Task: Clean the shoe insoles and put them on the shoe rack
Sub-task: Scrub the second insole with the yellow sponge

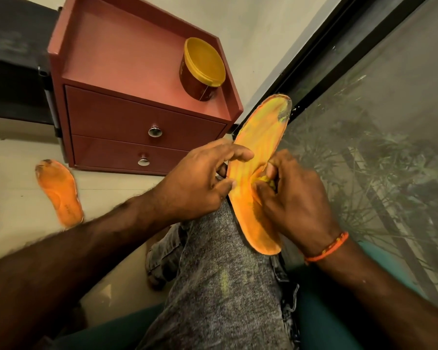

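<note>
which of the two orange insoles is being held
The insole propped on the knee, gripped by the left hand and right hand; the other insole lies untouched on the floor.

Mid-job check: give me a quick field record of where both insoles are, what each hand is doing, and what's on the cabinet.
held insole: orange foam insole, propped on grey-jeaned knee, toe end dirty
left hand: left hand grips the insole's edge
right hand: right hand presses a small yellow cloth on the insole
second insole: second orange insole lies on the floor, toe dirty
cabinet: red two-drawer cabinet, yellow-lidded jar on top
</note>
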